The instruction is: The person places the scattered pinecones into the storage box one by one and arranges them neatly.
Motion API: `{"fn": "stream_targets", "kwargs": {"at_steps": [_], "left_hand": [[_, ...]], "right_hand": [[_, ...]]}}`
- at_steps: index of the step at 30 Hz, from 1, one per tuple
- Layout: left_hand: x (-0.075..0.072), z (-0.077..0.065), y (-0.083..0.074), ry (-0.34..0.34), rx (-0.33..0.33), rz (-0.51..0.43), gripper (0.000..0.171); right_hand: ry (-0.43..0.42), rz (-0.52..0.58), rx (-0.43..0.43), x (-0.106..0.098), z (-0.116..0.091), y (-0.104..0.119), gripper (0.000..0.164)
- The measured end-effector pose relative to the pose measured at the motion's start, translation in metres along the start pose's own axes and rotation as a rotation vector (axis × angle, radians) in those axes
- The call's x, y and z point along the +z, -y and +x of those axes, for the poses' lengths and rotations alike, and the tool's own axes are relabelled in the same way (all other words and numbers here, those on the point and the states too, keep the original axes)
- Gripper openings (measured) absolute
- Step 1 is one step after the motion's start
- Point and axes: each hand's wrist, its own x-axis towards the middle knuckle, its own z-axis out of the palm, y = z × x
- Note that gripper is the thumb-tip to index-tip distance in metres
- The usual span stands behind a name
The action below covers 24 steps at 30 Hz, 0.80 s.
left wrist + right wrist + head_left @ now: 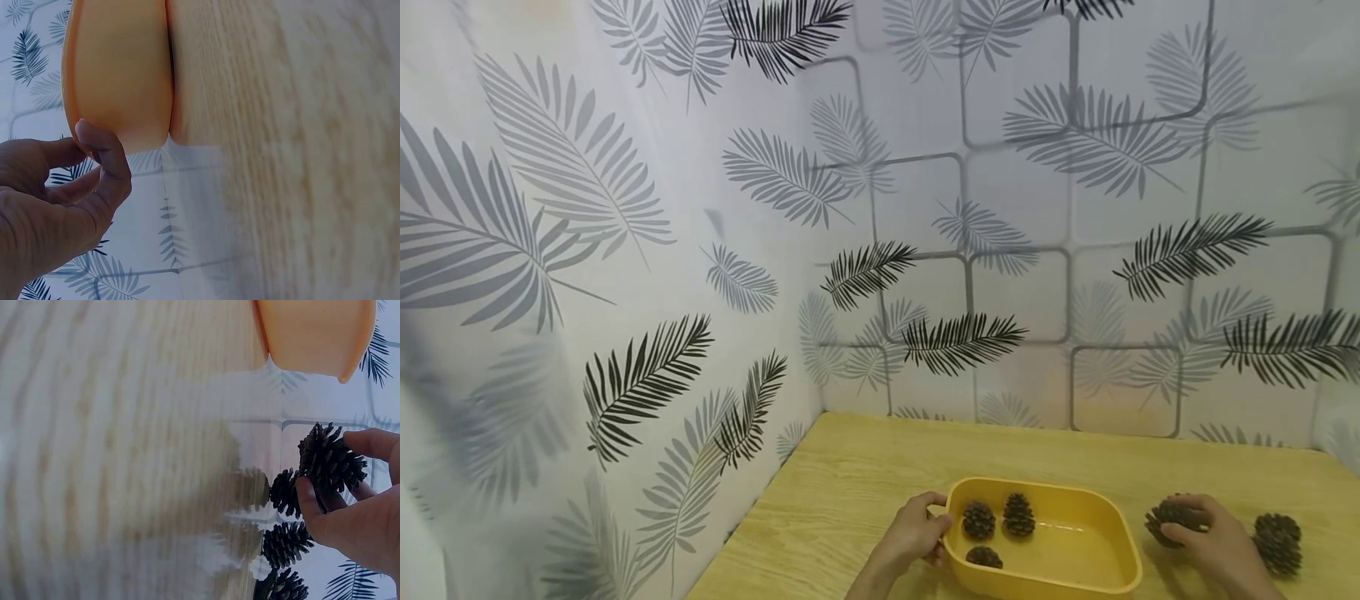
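A yellow plastic basin (1060, 575) stands on the table, with three brown pine cones (1018, 515) lying toward its left end. My left hand (913, 531) pinches the basin's left rim between thumb and fingers; the left wrist view shows the fingertips at the edge of the basin wall (119, 75). To the right of the basin, my right hand (1221, 542) grips another pine cone (331, 456) between thumb and fingers, raised off the tabletop. More pine cones (1277, 543) rest on the table just right of that hand; in the right wrist view they stand in a row.
The table (820, 492) has a light wood-grain top. A pale curtain (925, 300) with a leaf print hangs along its back and left sides.
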Motion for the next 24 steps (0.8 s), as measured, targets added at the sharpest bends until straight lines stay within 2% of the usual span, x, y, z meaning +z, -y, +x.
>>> {"fn": "stream_targets", "kwargs": {"at_steps": [5,24], "left_hand": [[-0.0001,0.0006,-0.0008,-0.008,0.001,0.007,0.037],[0.0008,-0.0007,-0.0005,-0.001,-0.004,0.003,0.037]], "right_hand": [[0.003,0.047,0.011,-0.0009,-0.0008,0.001,0.074],[-0.014,0.059,0.022,-0.0002,-0.0075,0.0052,0.072]]}}
